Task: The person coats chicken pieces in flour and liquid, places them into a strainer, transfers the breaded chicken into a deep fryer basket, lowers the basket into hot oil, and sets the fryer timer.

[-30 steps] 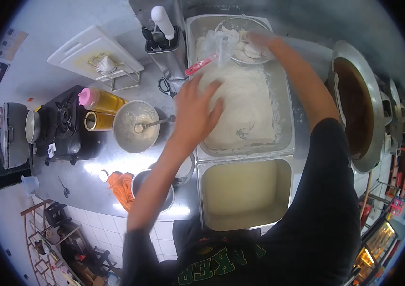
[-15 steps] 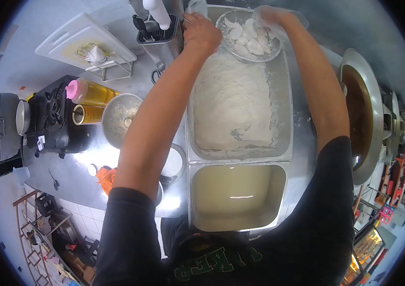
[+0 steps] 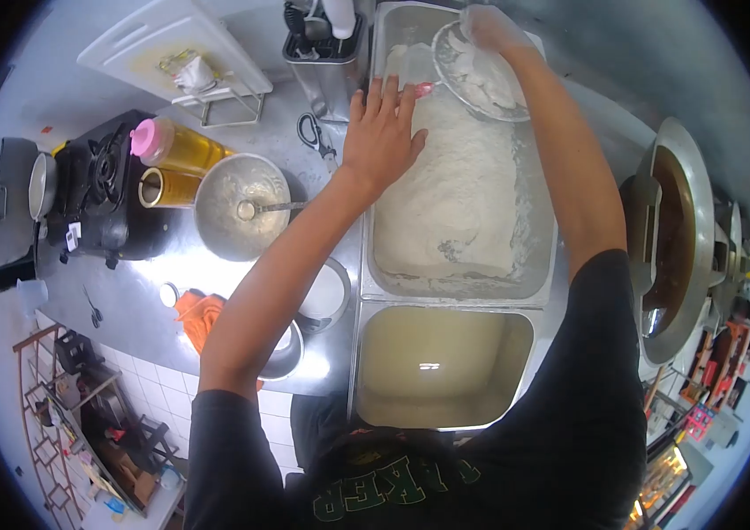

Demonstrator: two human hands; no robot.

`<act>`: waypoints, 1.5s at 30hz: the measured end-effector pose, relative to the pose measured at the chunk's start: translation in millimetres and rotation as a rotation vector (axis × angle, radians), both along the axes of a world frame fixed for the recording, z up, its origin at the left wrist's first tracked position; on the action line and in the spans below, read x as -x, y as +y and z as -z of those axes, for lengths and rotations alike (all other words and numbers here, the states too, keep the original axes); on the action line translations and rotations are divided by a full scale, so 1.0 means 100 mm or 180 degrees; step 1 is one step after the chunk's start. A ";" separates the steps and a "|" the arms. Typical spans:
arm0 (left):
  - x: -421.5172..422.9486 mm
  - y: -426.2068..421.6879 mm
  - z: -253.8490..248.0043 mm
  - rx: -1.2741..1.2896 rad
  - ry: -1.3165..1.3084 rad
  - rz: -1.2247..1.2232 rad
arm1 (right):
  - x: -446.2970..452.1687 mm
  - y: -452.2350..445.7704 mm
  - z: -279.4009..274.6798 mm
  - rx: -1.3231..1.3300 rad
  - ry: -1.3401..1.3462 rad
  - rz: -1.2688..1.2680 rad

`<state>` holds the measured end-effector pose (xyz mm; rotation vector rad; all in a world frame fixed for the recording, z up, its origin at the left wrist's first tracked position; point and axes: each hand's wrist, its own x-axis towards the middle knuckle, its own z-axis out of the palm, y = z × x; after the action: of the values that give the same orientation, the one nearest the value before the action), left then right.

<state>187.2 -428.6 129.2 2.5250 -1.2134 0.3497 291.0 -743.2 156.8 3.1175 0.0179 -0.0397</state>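
Observation:
My left hand (image 3: 384,132) is bare, with fingers stretched out over the left rim of a metal tray of white flour (image 3: 445,194). Just beyond its fingertips lies a clear, flat plastic-looking piece (image 3: 410,64) and a small red item (image 3: 424,90); what they are is unclear. My right hand (image 3: 494,31), in a loose clear plastic glove, grips the far rim of a round bowl (image 3: 503,112) above the tray's far end. Its fingers are partly blurred. White, flour-coated pieces (image 3: 481,81) lie in the bowl.
Nearer me is a metal tray of pale liquid (image 3: 437,362). To the left are a mixing bowl (image 3: 233,243) with a ladle, scissors (image 3: 311,132), a utensil holder (image 3: 326,79) and an oil bottle (image 3: 185,148). A large wok (image 3: 697,238) stands right.
My left hand has come nearer and opened out beside the tray. The bowl with the coated pieces has shifted slightly right along with my right hand. The whole view has shifted a little.

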 end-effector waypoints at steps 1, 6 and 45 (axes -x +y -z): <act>0.02 0.03 0.03 -0.0130 0.0051 -0.0002 | 0.00 -0.05 0.10 0.0176 0.0125 -0.0167; 0.06 0.03 0.11 -0.0039 0.0019 -0.0047 | 0.07 0.21 0.17 0.0450 0.0612 -0.0207; 2.20 4.69 1.12 0.0558 0.0536 -0.2858 | 4.57 3.26 0.48 -0.0665 0.1200 -0.0403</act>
<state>-33.3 40.8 17.4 2.7133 0.0733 0.3978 -165.6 -417.2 109.2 3.2511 0.2403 -0.6611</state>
